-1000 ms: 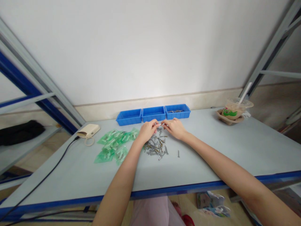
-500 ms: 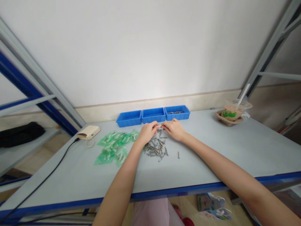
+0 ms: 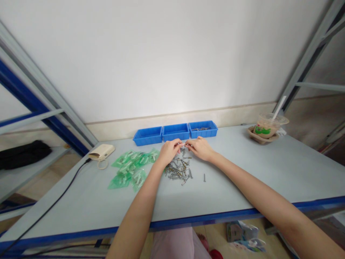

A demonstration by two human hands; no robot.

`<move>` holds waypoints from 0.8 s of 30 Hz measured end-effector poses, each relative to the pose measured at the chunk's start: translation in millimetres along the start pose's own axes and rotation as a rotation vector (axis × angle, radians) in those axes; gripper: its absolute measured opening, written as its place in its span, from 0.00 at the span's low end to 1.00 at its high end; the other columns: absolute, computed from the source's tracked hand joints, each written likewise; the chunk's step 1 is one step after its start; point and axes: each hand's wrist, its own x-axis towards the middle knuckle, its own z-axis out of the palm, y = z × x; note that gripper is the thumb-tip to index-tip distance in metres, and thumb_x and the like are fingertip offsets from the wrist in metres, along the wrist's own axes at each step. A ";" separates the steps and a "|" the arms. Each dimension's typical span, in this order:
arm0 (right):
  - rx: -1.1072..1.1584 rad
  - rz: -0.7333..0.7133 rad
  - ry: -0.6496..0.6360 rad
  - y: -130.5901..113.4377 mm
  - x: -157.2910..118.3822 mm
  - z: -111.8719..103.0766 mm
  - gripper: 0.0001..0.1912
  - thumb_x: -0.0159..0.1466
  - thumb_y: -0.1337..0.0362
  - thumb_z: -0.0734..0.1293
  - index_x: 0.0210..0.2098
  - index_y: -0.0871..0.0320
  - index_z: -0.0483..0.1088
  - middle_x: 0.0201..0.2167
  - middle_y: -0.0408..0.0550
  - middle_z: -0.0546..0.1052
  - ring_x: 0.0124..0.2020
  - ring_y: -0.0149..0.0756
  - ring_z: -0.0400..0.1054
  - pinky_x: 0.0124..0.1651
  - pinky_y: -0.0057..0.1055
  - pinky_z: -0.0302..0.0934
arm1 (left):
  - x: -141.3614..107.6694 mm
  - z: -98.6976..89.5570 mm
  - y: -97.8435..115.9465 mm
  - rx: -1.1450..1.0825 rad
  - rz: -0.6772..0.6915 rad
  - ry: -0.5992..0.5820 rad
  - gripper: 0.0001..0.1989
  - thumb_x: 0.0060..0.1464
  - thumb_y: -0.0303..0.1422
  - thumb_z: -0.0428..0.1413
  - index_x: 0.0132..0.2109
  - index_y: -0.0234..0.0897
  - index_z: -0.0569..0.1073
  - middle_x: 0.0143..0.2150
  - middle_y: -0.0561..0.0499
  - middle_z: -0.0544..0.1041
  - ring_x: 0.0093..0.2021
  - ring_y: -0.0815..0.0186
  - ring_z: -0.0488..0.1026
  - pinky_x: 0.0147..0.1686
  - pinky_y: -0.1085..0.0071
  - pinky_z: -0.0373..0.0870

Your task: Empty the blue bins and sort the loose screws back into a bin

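My left hand (image 3: 169, 150) and my right hand (image 3: 199, 147) meet fingertip to fingertip just in front of the blue bins, over the far end of a heap of screws (image 3: 178, 169). The fingers of both are pinched on something small that I cannot make out. Silver and brassy pieces make up the heap, part of it hidden by my left hand and wrist. A single screw (image 3: 204, 177) lies apart to the right. Green plastic bags (image 3: 129, 165) with pale pieces inside lie left of my left forearm.
Three blue bins stand along the wall: a left bin (image 3: 148, 140), a middle bin (image 3: 176, 136) and a right bin (image 3: 203, 134) containing several metal pieces. A cream power bank (image 3: 105, 150) with a black cable (image 3: 63, 190) sits left. A drink cup (image 3: 265, 126) stands in a cardboard holder (image 3: 261, 139) at right.
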 end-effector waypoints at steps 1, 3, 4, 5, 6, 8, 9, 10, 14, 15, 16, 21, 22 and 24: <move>-0.002 -0.005 0.006 0.2 -0.1 -0.1 0.13 0.67 0.61 0.55 0.41 0.58 0.68 0.33 0.47 0.77 0.33 0.34 0.68 0.40 0.30 0.45 | -0.1 -0.2 -0.1 0.002 0.004 0.007 0.16 0.57 0.41 0.45 0.30 0.36 0.70 0.21 0.55 0.72 0.21 0.71 0.67 0.26 0.76 0.59; -0.001 -0.012 0.023 0.9 -0.1 0.1 0.12 0.67 0.61 0.55 0.41 0.58 0.68 0.32 0.47 0.77 0.33 0.34 0.68 0.40 0.30 0.45 | -0.2 -0.3 0.0 0.003 0.005 0.009 0.19 0.58 0.42 0.44 0.27 0.36 0.69 0.21 0.55 0.72 0.21 0.71 0.67 0.26 0.76 0.60; 0.002 -0.014 0.029 1.3 -0.2 0.3 0.13 0.68 0.62 0.54 0.40 0.58 0.68 0.32 0.47 0.77 0.32 0.33 0.68 0.40 0.30 0.45 | -0.2 -0.3 0.0 0.000 0.000 0.006 0.19 0.58 0.43 0.44 0.28 0.36 0.69 0.21 0.55 0.72 0.21 0.71 0.67 0.26 0.76 0.60; 0.007 -0.015 0.032 1.8 -0.2 0.6 0.13 0.68 0.63 0.54 0.39 0.58 0.68 0.32 0.47 0.77 0.32 0.33 0.68 0.40 0.30 0.45 | -0.1 -0.2 0.2 -0.008 -0.007 0.000 0.18 0.58 0.43 0.44 0.30 0.36 0.70 0.21 0.55 0.72 0.21 0.70 0.67 0.26 0.76 0.60; 0.013 -0.016 0.033 2.2 -0.3 0.8 0.13 0.68 0.63 0.53 0.38 0.58 0.68 0.31 0.46 0.77 0.31 0.33 0.68 0.39 0.29 0.45 | -0.1 0.0 0.4 -0.017 -0.013 -0.005 0.16 0.58 0.43 0.45 0.33 0.37 0.70 0.21 0.55 0.73 0.21 0.70 0.67 0.26 0.75 0.60; 0.020 -0.018 0.028 2.6 -0.4 0.7 0.14 0.68 0.64 0.53 0.37 0.58 0.69 0.31 0.46 0.77 0.31 0.32 0.68 0.39 0.29 0.45 | 0.1 0.2 0.7 -0.034 -0.019 -0.013 0.14 0.57 0.42 0.46 0.39 0.38 0.70 0.22 0.55 0.73 0.21 0.70 0.68 0.26 0.75 0.60; 0.020 -0.016 0.025 2.6 -0.5 0.5 0.15 0.68 0.64 0.53 0.36 0.58 0.69 0.31 0.46 0.77 0.31 0.32 0.68 0.39 0.29 0.45 | 0.2 0.4 0.8 -0.039 -0.018 -0.015 0.14 0.57 0.42 0.47 0.41 0.38 0.69 0.22 0.56 0.73 0.21 0.70 0.67 0.26 0.75 0.60; 0.017 -0.013 0.021 2.4 -0.5 0.2 0.15 0.68 0.64 0.52 0.36 0.58 0.69 0.31 0.47 0.77 0.31 0.32 0.68 0.39 0.29 0.46 | 0.3 0.5 0.7 -0.041 -0.015 -0.015 0.14 0.57 0.42 0.47 0.41 0.38 0.69 0.23 0.56 0.73 0.21 0.70 0.67 0.26 0.75 0.60; 0.004 -0.005 0.020 1.8 -0.7 -0.2 0.17 0.69 0.62 0.51 0.36 0.58 0.69 0.32 0.48 0.77 0.32 0.33 0.68 0.40 0.30 0.46 | 0.6 1.2 -0.5 -0.037 0.012 -0.013 0.13 0.56 0.41 0.48 0.36 0.37 0.70 0.22 0.56 0.73 0.21 0.70 0.67 0.26 0.75 0.60; 0.005 -0.009 0.030 2.0 -0.7 0.2 0.16 0.69 0.61 0.52 0.38 0.58 0.69 0.33 0.48 0.77 0.33 0.34 0.68 0.40 0.30 0.46 | 0.6 1.3 -0.8 -0.034 0.017 -0.011 0.13 0.56 0.40 0.47 0.34 0.37 0.70 0.22 0.55 0.73 0.21 0.71 0.67 0.27 0.76 0.60; 0.009 -0.015 0.044 2.4 -0.6 0.9 0.15 0.68 0.60 0.53 0.39 0.58 0.69 0.34 0.48 0.77 0.34 0.34 0.68 0.40 0.30 0.46 | 0.6 1.3 -0.9 -0.031 0.017 -0.008 0.13 0.57 0.39 0.47 0.32 0.37 0.70 0.22 0.55 0.73 0.21 0.71 0.67 0.27 0.76 0.60; 0.044 -0.042 0.099 4.4 0.1 3.3 0.11 0.67 0.60 0.57 0.39 0.57 0.69 0.36 0.46 0.77 0.34 0.34 0.69 0.39 0.29 0.46 | 0.8 0.7 0.8 -0.018 -0.012 0.009 0.17 0.58 0.39 0.44 0.28 0.36 0.68 0.20 0.55 0.71 0.21 0.70 0.66 0.27 0.75 0.61; 0.044 -0.044 0.106 4.3 0.0 3.1 0.11 0.67 0.61 0.57 0.38 0.57 0.69 0.36 0.46 0.77 0.35 0.34 0.69 0.39 0.29 0.46 | 0.9 0.5 1.4 -0.017 -0.016 0.009 0.18 0.59 0.40 0.43 0.27 0.36 0.68 0.20 0.55 0.71 0.21 0.70 0.66 0.27 0.75 0.61; 0.038 -0.045 0.112 3.2 -0.8 2.3 0.13 0.67 0.61 0.55 0.37 0.57 0.70 0.36 0.47 0.77 0.35 0.34 0.69 0.38 0.29 0.46 | 1.1 0.3 2.0 -0.011 -0.023 0.010 0.21 0.59 0.42 0.42 0.24 0.36 0.67 0.19 0.54 0.70 0.21 0.70 0.66 0.27 0.75 0.61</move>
